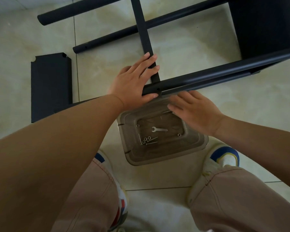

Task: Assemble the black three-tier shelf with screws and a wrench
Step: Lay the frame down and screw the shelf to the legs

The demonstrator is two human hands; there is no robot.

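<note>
Left hand [132, 82] lies flat, fingers straight, on the black crossbar [144, 39] and tube [216, 76]. Right hand [196, 111] hovers open over a clear bin [199, 144] holding the wrench [159, 129] and screws [149, 141].

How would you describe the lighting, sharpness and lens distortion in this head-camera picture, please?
Head view: soft, even light, with faint shadows under the black metal shelf tubes; wide-angle bending swells the left forearm at the frame edge; the small silver wrench in the clear plastic tray reads sharply, while the left hand and right hand look slightly soft.
</note>
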